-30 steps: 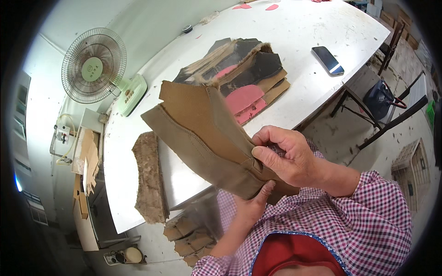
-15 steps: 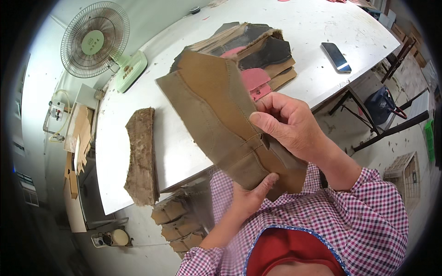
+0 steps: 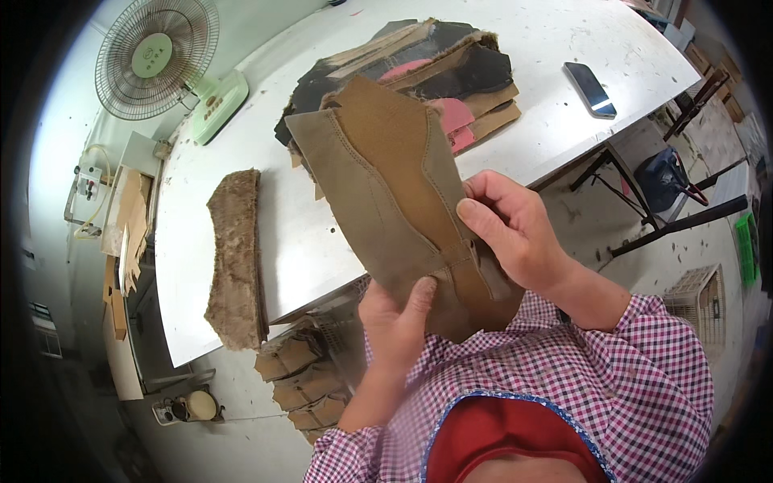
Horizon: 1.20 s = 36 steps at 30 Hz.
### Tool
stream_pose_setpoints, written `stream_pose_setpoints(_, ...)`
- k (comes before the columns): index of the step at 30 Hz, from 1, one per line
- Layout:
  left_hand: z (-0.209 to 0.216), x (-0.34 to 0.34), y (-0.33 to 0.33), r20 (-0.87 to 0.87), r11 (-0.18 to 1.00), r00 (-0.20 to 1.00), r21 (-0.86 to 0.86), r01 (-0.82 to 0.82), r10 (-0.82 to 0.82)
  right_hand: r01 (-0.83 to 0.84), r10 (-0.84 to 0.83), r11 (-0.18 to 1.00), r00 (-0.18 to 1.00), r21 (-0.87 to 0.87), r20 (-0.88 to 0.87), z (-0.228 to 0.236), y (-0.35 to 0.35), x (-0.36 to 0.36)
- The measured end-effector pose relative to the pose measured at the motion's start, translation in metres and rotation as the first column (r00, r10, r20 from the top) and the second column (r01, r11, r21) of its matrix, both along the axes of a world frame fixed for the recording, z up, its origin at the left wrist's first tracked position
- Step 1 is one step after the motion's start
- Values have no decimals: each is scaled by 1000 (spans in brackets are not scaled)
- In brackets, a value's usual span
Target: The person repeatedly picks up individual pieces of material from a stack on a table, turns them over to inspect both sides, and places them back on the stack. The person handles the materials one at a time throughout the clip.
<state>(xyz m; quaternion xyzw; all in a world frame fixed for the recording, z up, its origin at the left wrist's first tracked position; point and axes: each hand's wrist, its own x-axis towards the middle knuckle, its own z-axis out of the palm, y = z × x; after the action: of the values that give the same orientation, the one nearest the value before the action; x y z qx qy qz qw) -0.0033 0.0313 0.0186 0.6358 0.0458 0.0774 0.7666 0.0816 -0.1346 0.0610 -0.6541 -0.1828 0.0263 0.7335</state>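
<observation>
A stitched leather boot upper [image 3: 394,185], olive-brown with a tan-brown centre panel and a short strap across its lower part, is held up between both hands over the table's near edge. My left hand [image 3: 393,326] grips its lower left side, thumb on the front face and fingers hidden behind. At the right edge, my right hand [image 3: 519,229] pinches the piece between thumb and bent fingers, just above the strap. Behind the boot upper lies a pile of dark and brown leather pieces [image 3: 475,72] with pink pieces [image 3: 452,115] among them.
A stack of fuzzy brown fleece-lined pieces [image 3: 233,258] lies on the white table [image 3: 298,241] at left. A phone [image 3: 589,88] rests at right, a green fan [image 3: 157,60] at far left. Below the near edge are stacked brown pieces [image 3: 310,386]; a stool with a dark bag [image 3: 668,179] stands right.
My left hand has shifted left and up along the lower edge of the boot upper. The piece has turned slightly more upright, and my right hand has moved slightly right and down. The view shifted a little.
</observation>
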Motion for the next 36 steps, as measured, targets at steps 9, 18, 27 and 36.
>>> stream_pose_setpoints(9,49,-2,46,22,992,999,122,45,-48,-52,83,989,969,136,-231,-8,3,21)
stream_pose_setpoints(18,25,62,16,63,-175,992,981,-82,-114,368,-409,847,912,382,28,-28,-51,36)
stream_pose_setpoints(27,-59,63,-3,-210,101,944,965,242,-255,292,100,853,723,-433,684,-7,12,56)
stream_pose_setpoints(36,-18,29,79,58,978,994,-192,-80,93,126,492,483,780,-867,388,-73,33,66)
